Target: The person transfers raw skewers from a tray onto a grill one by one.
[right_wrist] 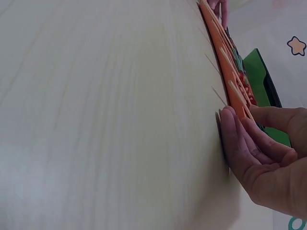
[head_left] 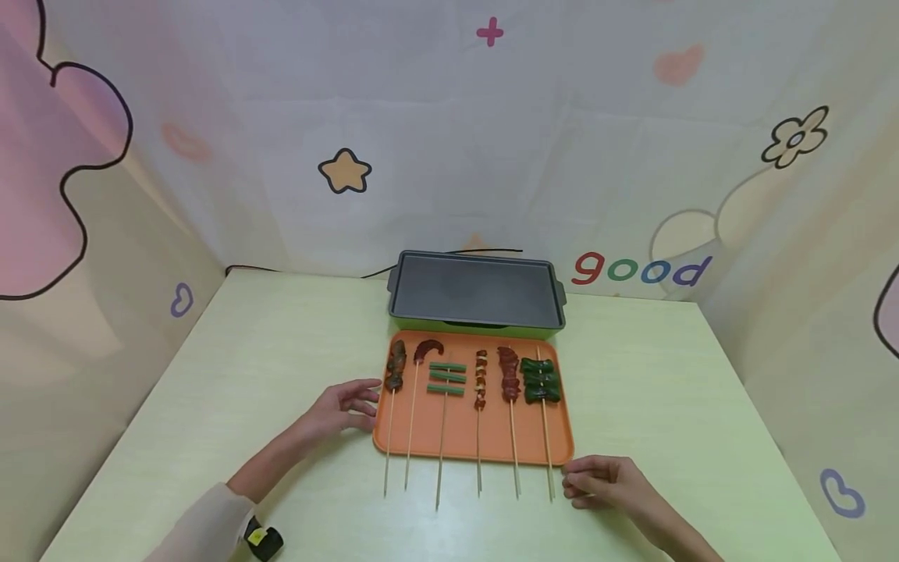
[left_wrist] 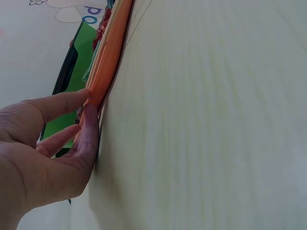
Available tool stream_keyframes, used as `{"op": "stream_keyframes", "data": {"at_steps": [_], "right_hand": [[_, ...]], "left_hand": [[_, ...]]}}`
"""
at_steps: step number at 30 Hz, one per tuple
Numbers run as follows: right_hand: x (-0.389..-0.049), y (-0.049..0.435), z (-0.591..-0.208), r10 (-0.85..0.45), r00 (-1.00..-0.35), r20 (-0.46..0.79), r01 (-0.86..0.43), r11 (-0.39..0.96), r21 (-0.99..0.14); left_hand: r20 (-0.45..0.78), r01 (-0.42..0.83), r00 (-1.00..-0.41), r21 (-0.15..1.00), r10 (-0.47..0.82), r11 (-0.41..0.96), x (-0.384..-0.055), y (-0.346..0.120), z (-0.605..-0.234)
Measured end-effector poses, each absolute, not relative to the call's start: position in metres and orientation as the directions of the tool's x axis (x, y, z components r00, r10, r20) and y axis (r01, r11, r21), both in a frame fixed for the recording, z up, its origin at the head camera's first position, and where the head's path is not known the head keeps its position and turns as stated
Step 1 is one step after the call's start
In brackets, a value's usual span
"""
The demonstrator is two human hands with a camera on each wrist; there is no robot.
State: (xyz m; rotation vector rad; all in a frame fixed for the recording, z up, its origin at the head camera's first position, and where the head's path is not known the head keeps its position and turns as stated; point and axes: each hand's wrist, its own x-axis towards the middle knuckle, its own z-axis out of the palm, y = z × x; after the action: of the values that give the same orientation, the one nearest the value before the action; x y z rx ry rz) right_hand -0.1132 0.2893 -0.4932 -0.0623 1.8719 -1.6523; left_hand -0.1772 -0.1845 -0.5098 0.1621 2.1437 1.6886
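An orange tray (head_left: 460,437) lies on the table with several food skewers across it, their sticks jutting over its front edge. From left come a dark meat skewer (head_left: 396,365), a curled reddish-brown piece (head_left: 427,349), green stalks (head_left: 446,378), small mixed pieces (head_left: 481,378), red meat (head_left: 509,375) and green pepper (head_left: 541,381). My left hand (head_left: 344,410) holds the tray's left edge, fingertips at the rim in the left wrist view. At the front right corner, my right hand (head_left: 607,488) grips the tray with fingers and thumb, close to the stick ends.
Directly behind the tray stands a green grill with a dark flat plate (head_left: 474,289). A black cable (head_left: 379,272) runs behind it. Printed cloth (head_left: 421,117) hangs around the pale table (head_left: 281,328). A black band (head_left: 264,538) is on the left wrist.
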Motion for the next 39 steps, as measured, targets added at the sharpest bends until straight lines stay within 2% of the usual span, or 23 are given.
{"op": "stream_keyframes", "data": {"at_steps": [11, 18, 28, 39], "right_hand": [[-0.107, 0.276, -0.502, -0.431, -0.777, -0.459, 0.432, 0.165, -0.886], [-0.106, 0.271, -0.506, -0.462, -0.779, -0.423, 0.439, 0.078, -0.895], [-0.104, 0.271, -0.504, -0.331, -0.827, -0.454, 0.412, 0.191, -0.891], [-0.1, 0.276, -0.504, -0.307, -0.854, -0.42, 0.385, 0.169, -0.907]], "left_hand": [[-0.237, -0.157, -0.919, 0.953, 0.316, 0.259, -0.175, -0.182, -0.509], [-0.238, -0.16, -0.918, 0.954, 0.316, 0.255, -0.174, -0.182, -0.509], [-0.252, -0.171, -0.918, 0.948, 0.306, 0.268, -0.176, -0.183, -0.51], [-0.273, -0.192, -0.923, 0.938, 0.272, 0.29, -0.177, -0.183, -0.51]]}}
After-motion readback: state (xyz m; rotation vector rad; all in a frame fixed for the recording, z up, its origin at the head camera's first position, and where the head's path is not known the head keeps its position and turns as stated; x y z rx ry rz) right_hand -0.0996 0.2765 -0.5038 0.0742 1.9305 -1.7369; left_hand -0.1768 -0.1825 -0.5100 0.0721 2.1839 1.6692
